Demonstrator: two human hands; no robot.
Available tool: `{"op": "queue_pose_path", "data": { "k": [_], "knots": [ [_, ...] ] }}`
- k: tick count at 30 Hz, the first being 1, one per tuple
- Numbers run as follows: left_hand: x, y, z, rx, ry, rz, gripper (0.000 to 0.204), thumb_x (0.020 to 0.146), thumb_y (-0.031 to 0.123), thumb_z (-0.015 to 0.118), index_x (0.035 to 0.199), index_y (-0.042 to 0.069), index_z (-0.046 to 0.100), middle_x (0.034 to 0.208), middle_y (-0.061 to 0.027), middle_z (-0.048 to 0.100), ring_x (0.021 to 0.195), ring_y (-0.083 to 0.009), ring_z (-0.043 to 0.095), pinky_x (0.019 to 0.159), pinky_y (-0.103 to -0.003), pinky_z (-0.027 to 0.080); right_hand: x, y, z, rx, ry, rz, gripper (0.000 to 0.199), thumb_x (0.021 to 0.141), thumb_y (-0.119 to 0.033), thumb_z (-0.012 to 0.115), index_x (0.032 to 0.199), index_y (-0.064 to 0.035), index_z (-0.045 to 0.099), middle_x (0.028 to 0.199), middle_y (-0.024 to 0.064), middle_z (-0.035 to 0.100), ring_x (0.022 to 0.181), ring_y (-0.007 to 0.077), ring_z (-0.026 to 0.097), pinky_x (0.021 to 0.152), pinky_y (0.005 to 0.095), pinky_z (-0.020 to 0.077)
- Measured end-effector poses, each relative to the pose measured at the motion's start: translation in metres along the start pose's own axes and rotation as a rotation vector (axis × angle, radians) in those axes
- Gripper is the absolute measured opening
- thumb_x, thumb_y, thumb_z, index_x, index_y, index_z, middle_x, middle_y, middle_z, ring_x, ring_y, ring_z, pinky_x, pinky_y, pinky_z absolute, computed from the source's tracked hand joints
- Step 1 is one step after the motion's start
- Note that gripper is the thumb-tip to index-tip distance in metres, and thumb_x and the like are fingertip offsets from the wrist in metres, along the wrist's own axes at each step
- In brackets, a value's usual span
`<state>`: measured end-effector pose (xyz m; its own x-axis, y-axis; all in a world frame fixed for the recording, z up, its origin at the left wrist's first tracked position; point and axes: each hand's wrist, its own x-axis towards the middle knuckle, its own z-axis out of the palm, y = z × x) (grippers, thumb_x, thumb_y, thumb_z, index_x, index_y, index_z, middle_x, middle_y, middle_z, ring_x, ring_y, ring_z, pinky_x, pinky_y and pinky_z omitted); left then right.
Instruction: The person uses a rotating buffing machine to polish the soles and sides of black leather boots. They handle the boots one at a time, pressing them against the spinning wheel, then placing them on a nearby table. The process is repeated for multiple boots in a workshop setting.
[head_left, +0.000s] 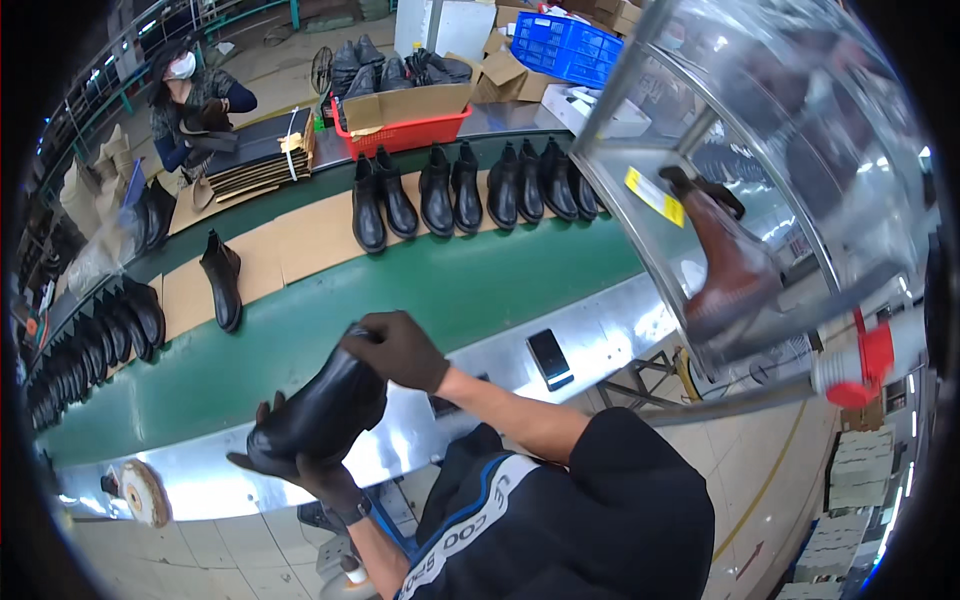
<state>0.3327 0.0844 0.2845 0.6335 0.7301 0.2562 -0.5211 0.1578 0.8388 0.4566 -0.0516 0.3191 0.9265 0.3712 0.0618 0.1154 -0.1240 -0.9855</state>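
A shiny black ankle boot (322, 408) is held tilted above the metal near edge of the green conveyor belt (430, 290), its toe toward the lower left. My left hand (318, 480), in a dark glove, cups the toe end from below, with fingertips showing on its far side. At the upper end, my right hand (400, 350), in a brown glove, is closed around the boot's shaft opening. A single black boot (222, 282) stands on cardboard across the belt. More black boots (438, 190) are lined up beyond it.
A phone (549, 358) lies on the metal edge at right. A round pale buffing wheel (143, 493) is at lower left. On the right stands a metal-framed rack (640, 215) with a brown boot (735, 265). A red crate (410, 132) sits at the back; a co-worker (190, 110) handles footwear at far left.
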Motion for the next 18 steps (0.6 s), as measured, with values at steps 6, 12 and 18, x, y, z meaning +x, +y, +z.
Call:
{"op": "queue_pose_path", "data": {
  "k": [6,12,18],
  "knots": [
    [-0.093,-0.006,-0.068,-0.210,-0.062,-0.172,0.041,0.098,0.026,0.049,0.125,-0.005,0.051,0.121,-0.0155,0.057,0.113,-0.0244,0.054,0.101,-0.039,0.043,-0.118,0.001,-0.050,-0.490,0.232,-0.260,0.057,0.074,-0.020,0.082,0.122,-0.0060,0.054,0.109,0.0121,0.062,0.098,0.0172,0.060,0.083,0.0302,0.0495],
    [-0.217,-0.008,-0.117,-0.015,0.463,-0.352,0.044,0.093,0.045,0.052,0.115,0.007,0.058,0.107,-0.0075,0.063,0.098,-0.0192,0.062,0.088,-0.035,0.051,-0.248,0.077,-0.068,-0.428,-0.703,0.116,0.064,0.081,-0.002,0.066,0.140,-0.0019,0.040,0.134,0.0134,0.050,0.119,0.0271,0.052,0.101,0.0372,0.0426],
    [-0.336,-0.001,-0.183,-0.648,0.696,-0.394,0.034,0.095,0.034,0.053,0.114,0.006,0.061,0.106,-0.0084,0.065,0.098,-0.0185,0.062,0.092,-0.034,0.050,-0.328,0.115,-0.015,0.339,-0.705,1.170,0.051,0.080,-0.005,0.067,0.129,-0.0015,0.053,0.127,0.0110,0.055,0.116,0.0215,0.054,0.102,0.0351,0.0416]
  ]
}}
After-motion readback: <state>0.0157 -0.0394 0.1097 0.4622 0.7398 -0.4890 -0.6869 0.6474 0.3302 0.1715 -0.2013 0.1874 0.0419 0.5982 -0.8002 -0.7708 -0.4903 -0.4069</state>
